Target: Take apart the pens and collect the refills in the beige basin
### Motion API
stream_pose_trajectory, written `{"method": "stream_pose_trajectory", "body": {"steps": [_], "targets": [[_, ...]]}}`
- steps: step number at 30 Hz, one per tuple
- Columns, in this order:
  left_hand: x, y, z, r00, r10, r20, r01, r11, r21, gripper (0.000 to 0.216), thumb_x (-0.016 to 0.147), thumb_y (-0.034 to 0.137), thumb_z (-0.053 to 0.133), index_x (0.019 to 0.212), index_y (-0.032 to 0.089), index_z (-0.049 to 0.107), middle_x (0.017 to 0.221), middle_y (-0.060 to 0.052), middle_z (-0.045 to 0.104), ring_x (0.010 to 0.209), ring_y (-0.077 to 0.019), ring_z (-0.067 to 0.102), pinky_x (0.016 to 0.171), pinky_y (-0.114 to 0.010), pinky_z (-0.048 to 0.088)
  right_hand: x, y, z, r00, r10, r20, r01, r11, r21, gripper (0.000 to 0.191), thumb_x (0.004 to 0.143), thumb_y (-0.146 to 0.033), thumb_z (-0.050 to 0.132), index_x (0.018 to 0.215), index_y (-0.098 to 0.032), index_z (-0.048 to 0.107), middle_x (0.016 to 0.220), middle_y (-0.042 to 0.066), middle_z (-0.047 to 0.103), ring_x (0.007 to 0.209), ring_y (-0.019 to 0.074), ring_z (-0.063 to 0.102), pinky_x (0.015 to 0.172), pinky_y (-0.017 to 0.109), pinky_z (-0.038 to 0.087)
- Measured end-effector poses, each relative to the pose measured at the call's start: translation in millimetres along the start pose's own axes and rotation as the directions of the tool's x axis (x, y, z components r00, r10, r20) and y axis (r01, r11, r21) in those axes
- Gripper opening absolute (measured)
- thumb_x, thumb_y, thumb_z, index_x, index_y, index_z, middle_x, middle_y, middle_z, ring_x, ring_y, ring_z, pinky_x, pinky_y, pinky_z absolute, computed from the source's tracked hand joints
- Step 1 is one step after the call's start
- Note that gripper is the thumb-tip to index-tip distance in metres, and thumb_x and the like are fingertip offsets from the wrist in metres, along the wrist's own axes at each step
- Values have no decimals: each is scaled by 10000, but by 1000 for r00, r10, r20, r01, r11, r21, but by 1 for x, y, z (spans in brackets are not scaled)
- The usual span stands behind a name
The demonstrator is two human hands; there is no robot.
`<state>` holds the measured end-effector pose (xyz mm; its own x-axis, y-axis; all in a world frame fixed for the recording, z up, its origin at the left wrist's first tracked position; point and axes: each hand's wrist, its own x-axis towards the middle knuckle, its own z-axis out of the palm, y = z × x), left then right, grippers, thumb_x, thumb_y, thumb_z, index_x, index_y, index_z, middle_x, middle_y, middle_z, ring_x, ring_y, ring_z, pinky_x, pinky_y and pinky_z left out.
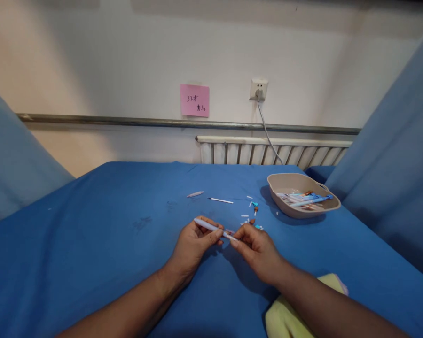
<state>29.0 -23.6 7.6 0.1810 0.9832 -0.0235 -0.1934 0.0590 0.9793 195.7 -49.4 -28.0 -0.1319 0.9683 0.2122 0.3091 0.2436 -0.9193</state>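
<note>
My left hand (197,239) is closed around a pale lavender pen barrel (207,225), which slants down to the right. At its lower right end, my right hand (255,249) pinches a thin, light-coloured end piece between thumb and forefinger; exactly what that piece is I cannot make out. Beyond the hands lie a white ink refill (221,200) with a dark tip and a short pale pen part (195,194). Scattered just past my right hand are several small white, brown and teal pieces (255,204).
A beige basket (292,212) with pens and pen parts stands at the right on the blue sheet (91,234). A yellow cloth (285,319) lies under my right forearm. Behind are a plugged-in socket (258,89), a pink note (194,101), a radiator (243,152) and blue curtains.
</note>
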Motion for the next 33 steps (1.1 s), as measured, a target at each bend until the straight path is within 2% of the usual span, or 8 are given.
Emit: {"method": "stream_pose_trajectory", "body": {"steps": [8, 15, 19, 23, 27, 30, 33], "targets": [[2, -1, -3, 998, 37, 43, -39, 998, 42, 280, 595, 274, 799, 711, 141, 580, 645, -6, 642, 551, -114, 579, 556, -221, 466, 1, 0, 0, 997, 53, 47, -58, 991, 120, 224, 839, -366, 507, 720, -178, 537, 549, -53, 458, 477, 87, 394, 455, 206, 301], [2, -3, -5, 997, 21, 73, -25, 999, 47, 278, 606, 280, 789, 716, 142, 574, 690, -15, 648, 562, -116, 581, 558, -232, 478, -1, -5, -3, 999, 17, 51, -19, 999, 33, 200, 841, -351, 509, 732, -186, 542, 551, -50, 474, 490, 89, 395, 461, 204, 301], [2, -3, -5, 996, 16, 90, -19, 999, 36, 277, 604, 276, 788, 696, 143, 563, 709, -21, 656, 562, -111, 578, 557, -231, 483, -2, -6, -3, 997, 36, 70, -39, 998, 45, 214, 839, -364, 505, 725, -187, 539, 551, -51, 465, 484, 87, 387, 458, 205, 300], [1, -1, -3, 997, -2, 73, -1, 999, 43, 277, 597, 273, 790, 686, 141, 564, 685, -18, 654, 553, -108, 570, 534, -222, 482, -1, -8, -2, 991, 87, 98, -102, 981, 164, 279, 817, -436, 520, 700, -183, 532, 513, -64, 422, 450, 81, 357, 439, 212, 276], [1, 1, -2, 996, -33, 86, 27, 998, 64, 269, 608, 276, 785, 683, 135, 568, 671, -24, 657, 569, -115, 576, 507, -207, 475, 2, -10, -3, 974, 149, 168, -197, 928, 316, 354, 773, -515, 550, 675, -177, 515, 548, -34, 513, 413, 67, 355, 404, 209, 257], [1, 1, -3, 993, -56, 101, 49, 996, 70, 277, 608, 290, 787, 679, 135, 569, 664, -29, 662, 584, -124, 589, 506, -207, 475, 3, -11, -3, 965, 171, 197, -233, 904, 358, 375, 745, -532, 585, 663, -173, 516, 570, -14, 559, 396, 59, 354, 386, 203, 252], [1, 1, -3, 992, -76, 96, 67, 994, 91, 283, 617, 316, 781, 674, 131, 574, 626, -31, 658, 542, -116, 575, 485, -205, 463, 2, -11, -2, 969, 173, 178, -228, 905, 361, 379, 733, -528, 609, 650, -170, 518, 549, -19, 556, 388, 53, 348, 380, 196, 254]]}}
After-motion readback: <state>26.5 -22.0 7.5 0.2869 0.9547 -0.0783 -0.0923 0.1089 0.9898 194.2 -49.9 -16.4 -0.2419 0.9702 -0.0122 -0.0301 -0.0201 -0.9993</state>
